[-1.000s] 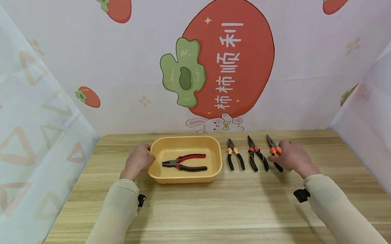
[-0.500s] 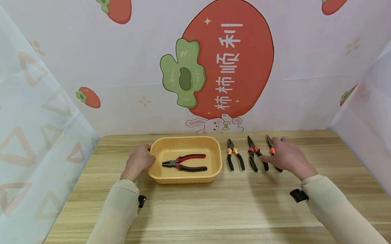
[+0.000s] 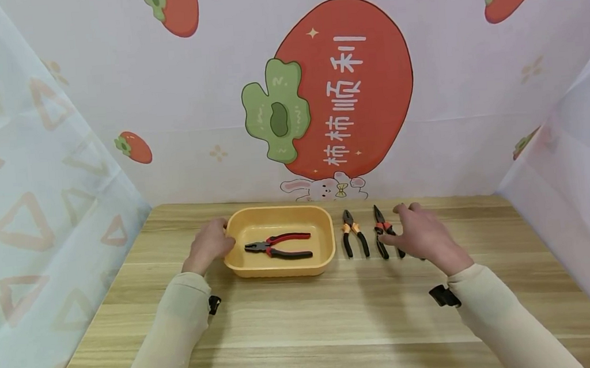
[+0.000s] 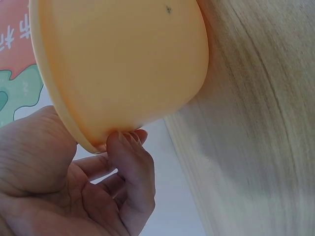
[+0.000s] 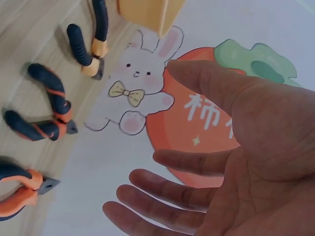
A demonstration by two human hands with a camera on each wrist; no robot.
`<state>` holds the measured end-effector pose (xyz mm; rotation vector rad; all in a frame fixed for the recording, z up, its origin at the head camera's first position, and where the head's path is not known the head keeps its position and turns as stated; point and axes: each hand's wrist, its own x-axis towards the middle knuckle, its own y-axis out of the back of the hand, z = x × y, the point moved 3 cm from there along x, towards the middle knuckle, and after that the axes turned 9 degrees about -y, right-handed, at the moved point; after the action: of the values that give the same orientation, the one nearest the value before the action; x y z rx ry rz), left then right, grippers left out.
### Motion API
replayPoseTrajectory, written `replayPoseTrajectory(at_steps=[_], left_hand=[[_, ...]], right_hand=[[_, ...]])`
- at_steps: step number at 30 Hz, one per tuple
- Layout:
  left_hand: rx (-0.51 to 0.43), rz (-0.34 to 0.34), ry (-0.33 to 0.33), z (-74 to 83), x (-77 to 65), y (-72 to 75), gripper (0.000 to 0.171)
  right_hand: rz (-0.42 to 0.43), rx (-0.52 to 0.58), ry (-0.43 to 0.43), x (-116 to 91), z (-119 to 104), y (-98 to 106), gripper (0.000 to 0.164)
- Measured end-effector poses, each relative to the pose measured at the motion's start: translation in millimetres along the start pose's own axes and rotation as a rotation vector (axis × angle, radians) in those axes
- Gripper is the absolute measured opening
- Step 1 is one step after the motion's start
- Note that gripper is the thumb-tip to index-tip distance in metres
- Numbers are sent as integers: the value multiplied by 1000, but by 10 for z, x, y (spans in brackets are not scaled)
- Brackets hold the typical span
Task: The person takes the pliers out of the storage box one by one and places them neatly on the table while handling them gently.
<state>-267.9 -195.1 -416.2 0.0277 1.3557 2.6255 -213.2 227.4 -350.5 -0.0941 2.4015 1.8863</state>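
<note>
My left hand (image 3: 208,247) grips the left end of a yellow plastic basin (image 3: 281,273), thumb over the rim and fingers curled beneath it in the left wrist view. Inside the basin lie combination pliers (image 3: 290,255) with red and black handles. My right hand (image 3: 421,235) hovers with fingers spread and nothing in its grasp, its thumb overlapping the red-and-black needle-nose pliers (image 3: 379,215) in the head view. It hides most of the orange-and-black pliers (image 5: 32,184), which show plainly in the right wrist view.
Black-handled pliers with yellow collars (image 3: 348,220) lie on the wooden table (image 3: 312,333), just right of the basin. Printed cloth walls (image 3: 181,129) enclose the table at the back and on both sides.
My right hand has moved left from the orange-and-black pliers toward the needle-nose pliers, its fingers raised and spread wider. The left hand and basin have stayed put.
</note>
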Motion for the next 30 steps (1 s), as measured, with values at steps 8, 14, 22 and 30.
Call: replayPoseTrajectory(at_steps=[8, 14, 22, 30], left_hand=[[35, 2, 7, 3, 5, -1, 50], [46, 1, 8, 3, 16, 0, 52], [46, -4, 7, -15, 25, -9, 50], [58, 2, 6, -16, 30, -6, 51]], right_hand=[[20, 19, 38, -24, -173, 20, 75], [34, 20, 51, -20, -327, 40, 77], [10, 43, 53, 9, -494, 17, 79], [-10, 36, 65, 40, -673, -7, 83]])
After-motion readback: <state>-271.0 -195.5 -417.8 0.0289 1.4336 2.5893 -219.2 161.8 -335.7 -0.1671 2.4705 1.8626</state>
